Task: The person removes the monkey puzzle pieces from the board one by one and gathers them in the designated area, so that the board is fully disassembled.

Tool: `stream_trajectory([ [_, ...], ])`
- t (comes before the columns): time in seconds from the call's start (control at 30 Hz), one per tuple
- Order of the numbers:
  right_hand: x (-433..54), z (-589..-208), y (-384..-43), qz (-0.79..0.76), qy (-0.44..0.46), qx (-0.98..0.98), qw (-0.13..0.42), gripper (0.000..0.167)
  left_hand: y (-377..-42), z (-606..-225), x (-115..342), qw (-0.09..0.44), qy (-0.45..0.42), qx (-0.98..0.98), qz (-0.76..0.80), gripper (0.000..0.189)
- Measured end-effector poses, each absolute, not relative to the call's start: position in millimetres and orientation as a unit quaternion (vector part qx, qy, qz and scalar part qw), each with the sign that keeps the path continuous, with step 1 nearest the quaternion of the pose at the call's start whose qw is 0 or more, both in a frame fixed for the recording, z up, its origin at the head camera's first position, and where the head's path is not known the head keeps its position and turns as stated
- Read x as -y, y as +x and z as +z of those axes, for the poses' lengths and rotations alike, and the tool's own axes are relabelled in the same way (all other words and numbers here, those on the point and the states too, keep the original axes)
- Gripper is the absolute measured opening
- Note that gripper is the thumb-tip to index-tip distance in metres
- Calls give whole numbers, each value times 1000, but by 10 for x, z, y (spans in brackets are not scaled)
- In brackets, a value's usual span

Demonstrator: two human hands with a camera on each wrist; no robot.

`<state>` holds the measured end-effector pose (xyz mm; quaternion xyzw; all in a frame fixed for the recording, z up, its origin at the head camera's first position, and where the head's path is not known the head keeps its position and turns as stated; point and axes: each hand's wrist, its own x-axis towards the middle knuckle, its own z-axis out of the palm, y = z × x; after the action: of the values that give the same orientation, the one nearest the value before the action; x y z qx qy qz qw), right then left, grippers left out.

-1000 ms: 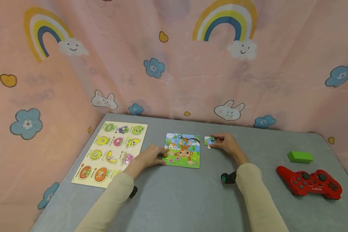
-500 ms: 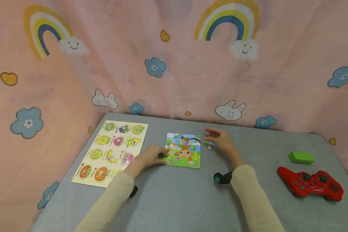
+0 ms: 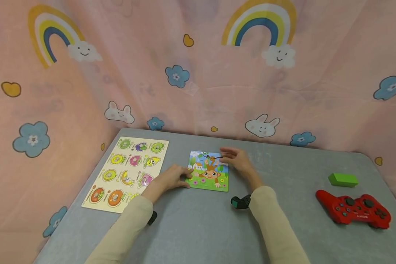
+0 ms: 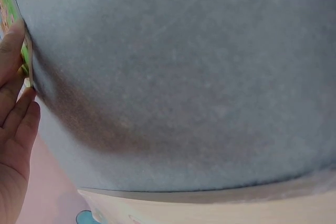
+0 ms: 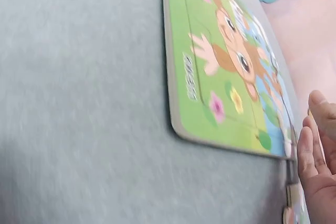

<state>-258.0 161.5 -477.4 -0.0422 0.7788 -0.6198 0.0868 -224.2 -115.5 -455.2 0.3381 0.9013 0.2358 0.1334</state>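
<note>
A square jigsaw puzzle (image 3: pixel 206 177) with a cartoon monkey lies on the grey table. My left hand (image 3: pixel 174 178) pinches its left edge, index finger on the picture and thumb at the side. In the left wrist view the fingertips and thumb of that left hand (image 4: pixel 13 93) meet at the thin board edge. My right hand (image 3: pixel 240 161) hovers at the puzzle's upper right corner, fingers extended and apart from the thumb. Nothing shows between them in the head view. Beside the board's corner, the right wrist view shows a loose puzzle piece (image 5: pixel 295 200), which the hand hides from above.
A cream fruit knob puzzle (image 3: pixel 100 178) lies to the left, partly under the left forearm. On the right are a green block (image 3: pixel 343 179) and a red game controller (image 3: pixel 354 209). A pink patterned curtain (image 3: pixel 211 91) rises behind the table.
My right hand has let go of the loose puzzle piece and moved left to the upper right corner of the monkey puzzle. The left hand has stayed in place.
</note>
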Motion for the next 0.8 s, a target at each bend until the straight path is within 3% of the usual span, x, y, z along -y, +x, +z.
stream_trajectory([
  [0.33, -1416, -4825, -2563, -621, -40, -778, 83, 49, -2240, -4569, 1159, 132, 342, -901, 234, 34],
  [0.8, -1287, -4728, -2547, -498, -52, -862, 79, 40, -2228, -4570, 1164, 123, 341, -903, 230, 33],
])
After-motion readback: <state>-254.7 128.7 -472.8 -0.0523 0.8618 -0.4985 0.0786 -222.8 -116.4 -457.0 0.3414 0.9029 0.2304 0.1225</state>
